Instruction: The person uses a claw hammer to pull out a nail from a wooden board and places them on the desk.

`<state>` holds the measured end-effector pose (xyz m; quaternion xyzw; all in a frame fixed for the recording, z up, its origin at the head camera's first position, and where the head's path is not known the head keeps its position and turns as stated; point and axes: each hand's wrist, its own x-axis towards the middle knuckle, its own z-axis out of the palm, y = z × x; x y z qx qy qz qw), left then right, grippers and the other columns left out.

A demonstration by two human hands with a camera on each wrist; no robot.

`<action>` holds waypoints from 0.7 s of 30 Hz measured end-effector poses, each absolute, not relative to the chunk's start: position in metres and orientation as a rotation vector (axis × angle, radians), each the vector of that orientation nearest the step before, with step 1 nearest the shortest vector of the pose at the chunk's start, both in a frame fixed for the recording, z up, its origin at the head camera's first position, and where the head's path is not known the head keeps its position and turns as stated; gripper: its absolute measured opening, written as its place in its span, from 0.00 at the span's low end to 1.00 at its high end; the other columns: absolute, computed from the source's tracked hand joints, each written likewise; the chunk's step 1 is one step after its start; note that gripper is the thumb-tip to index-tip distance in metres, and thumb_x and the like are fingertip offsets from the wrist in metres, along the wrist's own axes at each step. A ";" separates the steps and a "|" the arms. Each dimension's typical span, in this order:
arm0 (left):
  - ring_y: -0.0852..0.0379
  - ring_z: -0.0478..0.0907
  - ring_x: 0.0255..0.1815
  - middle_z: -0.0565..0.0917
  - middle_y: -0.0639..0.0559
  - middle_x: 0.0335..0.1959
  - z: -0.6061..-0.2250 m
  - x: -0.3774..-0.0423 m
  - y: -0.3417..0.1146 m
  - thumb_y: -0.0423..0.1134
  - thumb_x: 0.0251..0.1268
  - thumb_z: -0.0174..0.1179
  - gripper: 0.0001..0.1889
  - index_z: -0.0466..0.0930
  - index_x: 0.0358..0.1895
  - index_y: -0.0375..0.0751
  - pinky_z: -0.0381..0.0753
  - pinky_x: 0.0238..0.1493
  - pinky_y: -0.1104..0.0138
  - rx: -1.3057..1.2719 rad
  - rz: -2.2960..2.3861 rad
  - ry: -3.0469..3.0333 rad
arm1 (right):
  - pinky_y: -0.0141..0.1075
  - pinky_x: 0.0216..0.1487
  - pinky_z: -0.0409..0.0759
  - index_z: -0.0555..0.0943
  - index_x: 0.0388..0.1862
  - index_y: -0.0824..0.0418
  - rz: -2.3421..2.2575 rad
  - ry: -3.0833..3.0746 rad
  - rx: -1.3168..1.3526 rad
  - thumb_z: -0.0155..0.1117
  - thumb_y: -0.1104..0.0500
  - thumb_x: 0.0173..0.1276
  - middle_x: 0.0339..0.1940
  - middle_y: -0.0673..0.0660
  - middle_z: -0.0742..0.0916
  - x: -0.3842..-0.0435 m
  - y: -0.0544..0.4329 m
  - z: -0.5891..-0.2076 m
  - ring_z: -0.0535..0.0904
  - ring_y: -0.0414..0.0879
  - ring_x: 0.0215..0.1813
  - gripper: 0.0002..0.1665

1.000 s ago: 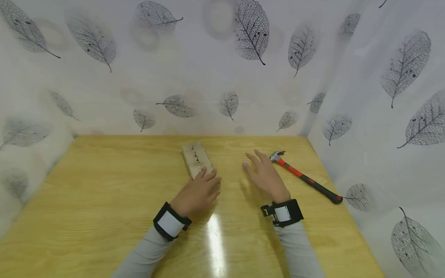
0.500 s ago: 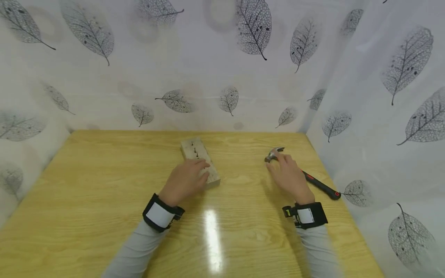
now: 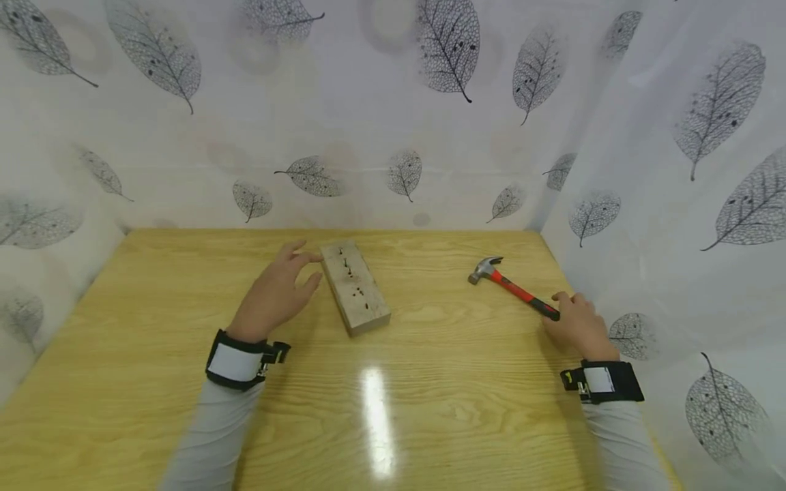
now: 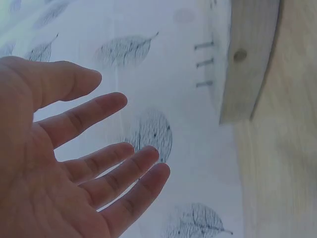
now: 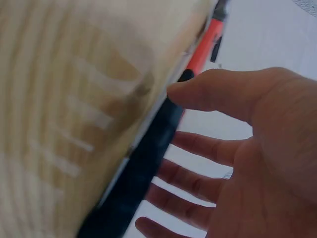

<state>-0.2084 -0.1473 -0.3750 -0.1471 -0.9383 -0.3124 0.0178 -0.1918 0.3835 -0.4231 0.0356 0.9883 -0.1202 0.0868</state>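
Note:
A pale wooden block (image 3: pixel 355 286) lies at the table's middle, several nails (image 4: pixel 204 63) standing out of its top face. Just left of it is my left hand (image 3: pixel 270 293), fingers spread and apart from the block in the left wrist view. A claw hammer (image 3: pixel 516 292) with a red and black handle lies at the right, its steel head pointing to the back left. My right hand (image 3: pixel 576 326) is at the handle's end. In the right wrist view the thumb overlaps the black grip (image 5: pixel 148 158) and the other fingers, loosely extended, reach to its far side, their tips partly hidden.
The wooden table (image 3: pixel 454 402) is bounded at the back and sides by a white leaf-print curtain (image 3: pixel 368 123). Close beside my right hand hangs the right curtain (image 3: pixel 663 273). A bright light reflection streaks the table's front middle.
My left hand has come off the wooden block and moved left. My right hand has moved right, past the hammer's head, to the end of its handle. Block and hammer stay about where they were.

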 end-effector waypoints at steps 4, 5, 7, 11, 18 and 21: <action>0.33 0.65 0.74 0.56 0.39 0.81 -0.370 -0.211 -0.164 0.43 0.79 0.53 0.21 0.75 0.69 0.41 0.72 0.64 0.38 -0.411 -1.008 -2.889 | 0.58 0.38 0.75 0.70 0.58 0.76 -0.352 2.941 0.092 0.60 0.60 0.69 0.47 0.77 0.74 -0.195 0.390 -0.428 0.72 0.70 0.46 0.25; 0.32 0.64 0.74 0.56 0.39 0.81 -0.369 -0.211 -0.166 0.44 0.79 0.53 0.21 0.74 0.69 0.41 0.72 0.64 0.38 -0.407 -1.008 -2.888 | 0.56 0.36 0.76 0.71 0.54 0.75 -0.351 2.945 0.089 0.59 0.61 0.68 0.44 0.75 0.74 -0.196 0.391 -0.429 0.73 0.68 0.43 0.22; 0.31 0.63 0.74 0.55 0.39 0.81 -0.369 -0.212 -0.168 0.44 0.79 0.53 0.21 0.74 0.69 0.41 0.71 0.65 0.37 -0.412 -1.005 -2.888 | 0.52 0.33 0.76 0.71 0.49 0.74 -0.341 2.946 0.086 0.59 0.63 0.67 0.40 0.73 0.75 -0.198 0.392 -0.429 0.73 0.65 0.39 0.17; 0.31 0.63 0.74 0.56 0.38 0.80 -0.369 -0.212 -0.169 0.44 0.79 0.53 0.22 0.74 0.69 0.40 0.70 0.66 0.37 -0.425 -0.985 -2.883 | 0.47 0.29 0.73 0.70 0.45 0.72 -0.335 2.924 0.095 0.59 0.63 0.65 0.37 0.71 0.74 -0.199 0.391 -0.427 0.73 0.61 0.35 0.15; 0.31 0.62 0.75 0.58 0.38 0.80 -0.370 -0.211 -0.173 0.43 0.80 0.52 0.21 0.74 0.69 0.41 0.70 0.66 0.37 -0.397 -0.986 -2.903 | 0.44 0.23 0.70 0.73 0.42 0.73 -0.282 2.950 0.086 0.56 0.59 0.69 0.31 0.67 0.73 -0.197 0.390 -0.431 0.71 0.59 0.30 0.15; 0.31 0.63 0.74 0.59 0.38 0.79 -0.373 -0.212 -0.174 0.43 0.80 0.51 0.20 0.74 0.69 0.42 0.72 0.64 0.38 -0.397 -0.976 -2.907 | 0.42 0.21 0.69 0.75 0.42 0.72 -0.285 2.977 0.098 0.55 0.56 0.73 0.29 0.65 0.75 -0.197 0.391 -0.432 0.71 0.57 0.27 0.17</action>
